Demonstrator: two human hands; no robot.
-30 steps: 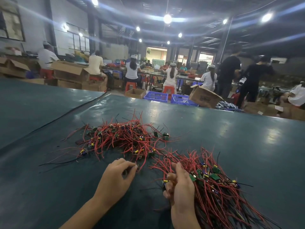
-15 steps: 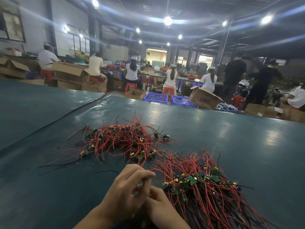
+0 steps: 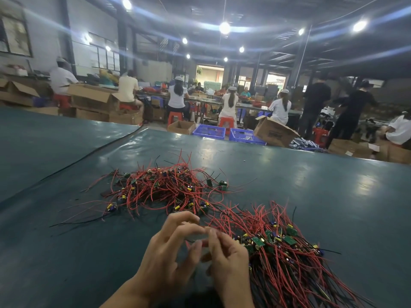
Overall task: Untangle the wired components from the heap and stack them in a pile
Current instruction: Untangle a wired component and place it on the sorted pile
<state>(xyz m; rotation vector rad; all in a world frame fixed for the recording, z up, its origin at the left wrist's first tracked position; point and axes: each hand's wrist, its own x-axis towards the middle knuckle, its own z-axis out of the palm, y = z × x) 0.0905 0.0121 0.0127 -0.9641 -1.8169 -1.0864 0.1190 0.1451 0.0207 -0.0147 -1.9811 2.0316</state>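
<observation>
Low over the green table (image 3: 66, 252), my left hand (image 3: 169, 261) and right hand (image 3: 229, 265) meet at curled fingertips; blur hides whether they pinch anything. Two masses of red-wired components: the tangled heap (image 3: 164, 187) just beyond them, the pile (image 3: 289, 263) beside my right hand.

table (image 3: 311, 196) | heap (image 3: 169, 190) on it, far left | pile (image 3: 289, 263) near right (just beside heap) | crates (image 3: 209, 131) behind table
</observation>
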